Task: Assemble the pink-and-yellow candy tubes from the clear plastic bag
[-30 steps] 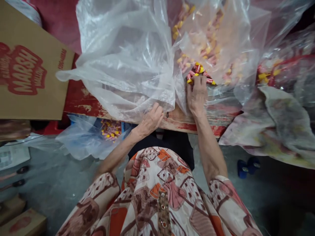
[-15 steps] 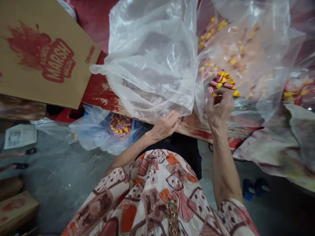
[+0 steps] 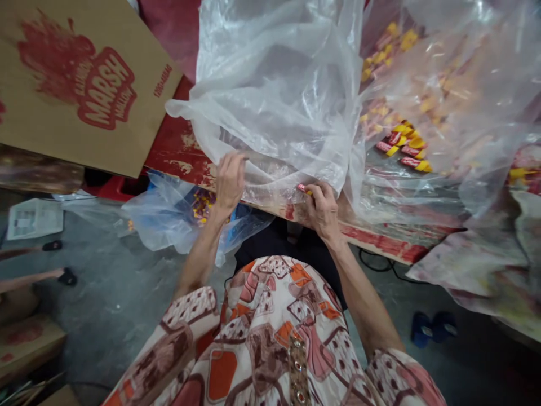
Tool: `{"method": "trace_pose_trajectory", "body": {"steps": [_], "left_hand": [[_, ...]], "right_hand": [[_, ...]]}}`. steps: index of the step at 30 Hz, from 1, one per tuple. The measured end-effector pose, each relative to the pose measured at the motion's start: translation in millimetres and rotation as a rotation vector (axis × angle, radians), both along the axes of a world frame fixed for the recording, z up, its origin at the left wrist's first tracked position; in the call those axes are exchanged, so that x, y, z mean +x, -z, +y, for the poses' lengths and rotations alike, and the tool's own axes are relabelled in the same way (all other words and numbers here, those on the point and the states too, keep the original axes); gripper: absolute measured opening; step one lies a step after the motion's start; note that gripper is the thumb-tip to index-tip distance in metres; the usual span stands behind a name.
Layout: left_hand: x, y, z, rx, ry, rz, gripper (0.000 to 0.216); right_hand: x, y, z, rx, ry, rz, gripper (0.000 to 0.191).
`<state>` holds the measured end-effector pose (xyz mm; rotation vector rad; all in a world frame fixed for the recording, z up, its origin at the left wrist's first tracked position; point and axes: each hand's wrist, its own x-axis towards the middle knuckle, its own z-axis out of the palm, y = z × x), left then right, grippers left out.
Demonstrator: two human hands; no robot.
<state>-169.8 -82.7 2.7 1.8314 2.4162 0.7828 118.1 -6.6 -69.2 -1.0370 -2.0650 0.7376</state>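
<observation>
A large clear plastic bag (image 3: 279, 73) lies on the worn red table with its mouth toward me. At the left side of that mouth, my left hand (image 3: 229, 183) is closed on the bag's edge, its fingertips partly hidden. My right hand (image 3: 323, 210) pinches a small wrapped candy (image 3: 301, 187), red and pink with a yellow end, just in front of the mouth. Several like it form a loose pile of candies (image 3: 408, 146) to the right, at the opening of a second clear bag (image 3: 456, 73) that has more inside.
A cardboard marshmallow box (image 3: 93, 84) stands at the left. Below the table edge (image 3: 380, 239), a plastic-lined blue container holds more candies (image 3: 203, 207). Blue slippers (image 3: 433, 328) and a dark cable (image 3: 380, 260) are on the floor. Another person's feet (image 3: 54, 274) show at far left.
My right hand has moved left from the candy pile to the bag's mouth with a candy in its fingers. My left hand has shifted left along the bag's edge. The view has shifted slightly.
</observation>
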Motion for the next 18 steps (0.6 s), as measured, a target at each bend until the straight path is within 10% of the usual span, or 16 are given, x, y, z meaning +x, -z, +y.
{"method": "trace_pose_trajectory", "body": {"steps": [4, 12, 18], "left_hand": [[-20.5, 12.5, 40.9, -0.183, 0.097, -0.023, 0.027], [-38.3, -1.9, 3.1, -0.433, 0.271, -0.024, 0.034], [-11.9, -22.9, 15.4, -0.257, 0.134, -0.007, 0.027]], "right_hand": [[2.1, -7.7, -0.2, -0.059, 0.005, -0.001, 0.022], [-4.9, -16.2, 2.8, -0.091, 0.013, 0.021, 0.024], [-8.9, -16.9, 6.7, -0.076, -0.013, 0.072, 0.025]]}}
